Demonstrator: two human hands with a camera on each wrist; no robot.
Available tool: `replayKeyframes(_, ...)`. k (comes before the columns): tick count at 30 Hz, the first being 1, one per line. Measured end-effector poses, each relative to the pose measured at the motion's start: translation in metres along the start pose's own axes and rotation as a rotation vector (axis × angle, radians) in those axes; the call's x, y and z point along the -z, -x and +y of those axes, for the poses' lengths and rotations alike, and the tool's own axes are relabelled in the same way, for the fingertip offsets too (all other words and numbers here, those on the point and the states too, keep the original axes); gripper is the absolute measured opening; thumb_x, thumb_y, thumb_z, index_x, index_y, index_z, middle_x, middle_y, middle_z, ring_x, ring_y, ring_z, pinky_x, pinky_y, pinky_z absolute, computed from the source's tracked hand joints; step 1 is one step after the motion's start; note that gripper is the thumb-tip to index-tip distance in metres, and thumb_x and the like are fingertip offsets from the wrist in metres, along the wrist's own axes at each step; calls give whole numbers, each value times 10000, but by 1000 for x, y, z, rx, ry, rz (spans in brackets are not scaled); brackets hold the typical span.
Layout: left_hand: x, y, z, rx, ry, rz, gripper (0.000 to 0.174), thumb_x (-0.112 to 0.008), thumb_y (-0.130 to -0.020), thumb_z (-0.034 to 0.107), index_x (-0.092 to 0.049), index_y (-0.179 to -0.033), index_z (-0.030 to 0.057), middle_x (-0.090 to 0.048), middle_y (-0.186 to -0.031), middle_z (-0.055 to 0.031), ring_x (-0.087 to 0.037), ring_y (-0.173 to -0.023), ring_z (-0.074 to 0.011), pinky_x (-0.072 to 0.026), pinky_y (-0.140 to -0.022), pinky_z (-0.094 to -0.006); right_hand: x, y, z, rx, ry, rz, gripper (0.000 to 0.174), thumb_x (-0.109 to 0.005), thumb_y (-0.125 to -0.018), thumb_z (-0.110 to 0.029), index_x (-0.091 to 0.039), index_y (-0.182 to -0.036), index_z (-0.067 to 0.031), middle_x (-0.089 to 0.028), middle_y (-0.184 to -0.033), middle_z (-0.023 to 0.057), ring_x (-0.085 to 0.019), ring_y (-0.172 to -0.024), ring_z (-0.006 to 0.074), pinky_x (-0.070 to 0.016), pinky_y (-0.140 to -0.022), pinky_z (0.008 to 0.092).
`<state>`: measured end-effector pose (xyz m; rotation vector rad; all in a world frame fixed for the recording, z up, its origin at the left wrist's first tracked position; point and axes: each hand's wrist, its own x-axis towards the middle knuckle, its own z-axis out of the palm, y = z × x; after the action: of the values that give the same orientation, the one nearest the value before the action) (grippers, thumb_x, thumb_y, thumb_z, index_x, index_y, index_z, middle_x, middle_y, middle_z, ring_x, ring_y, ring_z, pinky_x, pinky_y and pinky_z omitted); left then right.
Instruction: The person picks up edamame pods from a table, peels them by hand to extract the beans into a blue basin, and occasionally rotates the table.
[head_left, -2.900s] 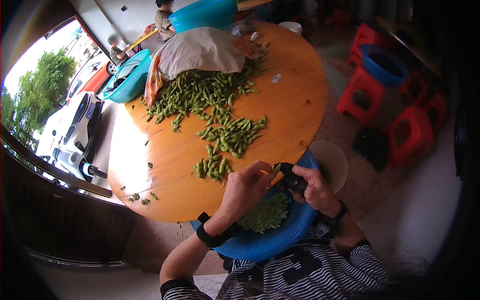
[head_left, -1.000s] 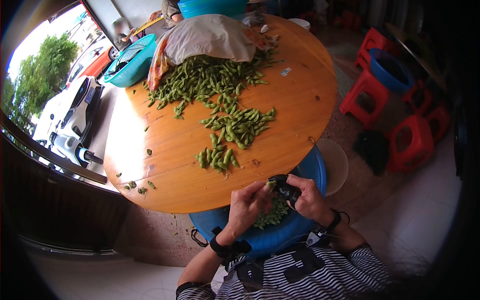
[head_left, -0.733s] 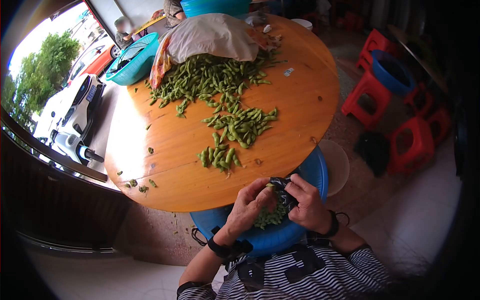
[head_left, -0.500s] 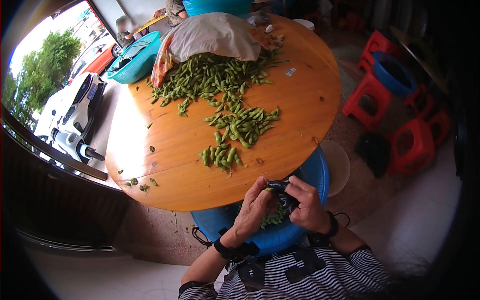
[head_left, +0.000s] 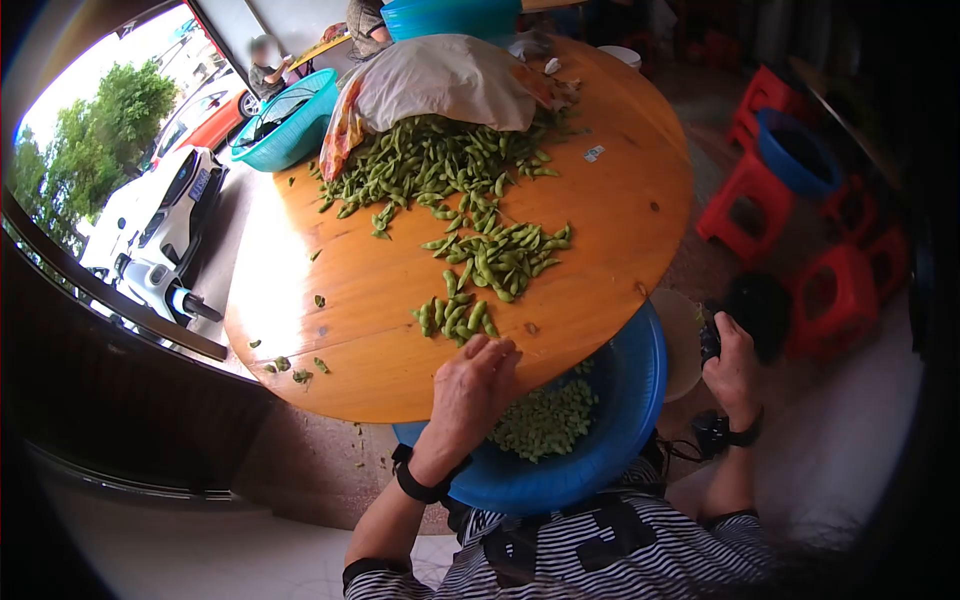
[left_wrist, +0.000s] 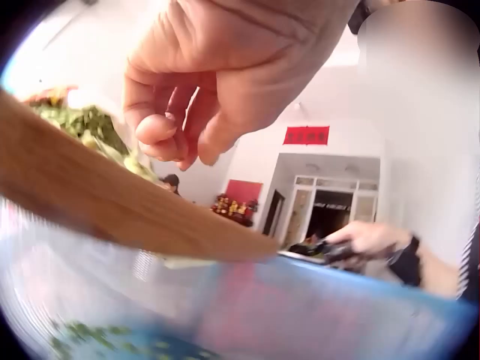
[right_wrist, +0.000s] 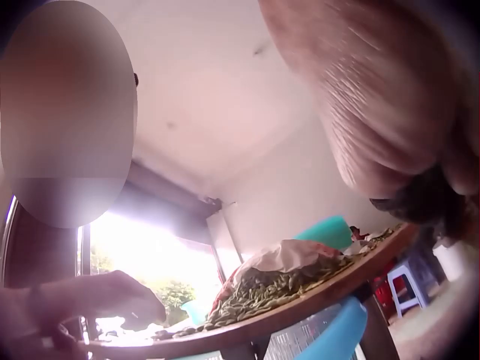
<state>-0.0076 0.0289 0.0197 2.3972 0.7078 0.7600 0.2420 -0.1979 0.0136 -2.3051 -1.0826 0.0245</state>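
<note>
At the far left, a white car [head_left: 155,215] stands outside a wide opening, with green trees behind it. Nearer the middle, a turquoise basket [head_left: 290,135] sits just beside the upper left edge of a round wooden table [head_left: 390,275]. A few green scraps [head_left: 283,364] lie at the table's lower left. A large heap of green pods [head_left: 420,165] lies across the top, partly under a pale cloth [head_left: 445,85]; smaller groups trail down from it to a little cluster [head_left: 455,318] near the front edge.

The left hand [head_left: 472,390] is over that edge, just beside the cluster, its fingers loosely curled with nothing visible in them. Below right of it, partly under the table, a large blue basin [head_left: 640,370] contains small green beans [head_left: 545,420]. The hands are well apart: the right hand [head_left: 735,375], right of the basin, grips a black object [head_left: 710,340], too small to identify. Further right are red stools [head_left: 745,205] and a blue bowl [head_left: 797,152].
</note>
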Motion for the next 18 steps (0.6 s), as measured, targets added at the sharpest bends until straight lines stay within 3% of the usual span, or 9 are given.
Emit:
replayKeyframes(3,-2,-22,-23,80,-317,26,172,-666,-868,204,-667,-895,35,-625,-884,-133,-631,-799,-330,-498,-685,-428,1,2,5,-48,42,-16,456,-457,-658,112,-552,-1098,38,-604,-921,262,-589,-899,443,-458,-758,490)
replayKeyframes(8,-10,-31,-33,121,-387,-35,169,-653,-856,207,-663,-903,45,-611,-917,-133,-624,-871,-326,-499,-734,-434,-4,0,-13,0,1,53,458,-453,-658,96,-568,-1098,37,-605,-881,269,-598,-857,451,-473,-741,480)
replayKeyframes(11,-11,-29,-36,99,-437,-55,141,-642,-851,178,-667,-914,55,-605,-921,-126,-621,-886,-325,-501,-751,-428,-11,-2,-27,13,-113,27,410,-442,-644,87,-577,-1029,43,-597,-841,255,-602,-820,445,-489,-739,444)
replayKeyframes(13,-11,-26,-37,82,-482,-76,131,-638,-847,164,-670,-921,61,-603,-931,-120,-619,-901,-327,-501,-763,-427,-19,-4,-37,155,-361,-63,380,-420,-624,81,-566,-974,56,-589,-806,232,-600,-792,439,-496,-736,407)
replayKeyframes(16,-8,-27,-36,-23,-411,46,144,-657,-832,121,-668,-957,51,-626,-912,-114,-636,-771,-270,-511,-674,-382,-40,-7,-53,163,-533,-128,354,-385,-611,66,-553,-923,80,-571,-769,193,-602,-721,326,-482,-693,339)
replayKeyframes(18,0,-27,-25,51,37,-35,124,-648,-873,71,-650,-984,17,-668,-886,-99,-596,-594,-177,-480,-545,-303,-53,-7,-65,175,-690,-203,393,-384,-611,55,-569,-956,95,-562,-756,158,-576,-703,214,-469,-681,289)
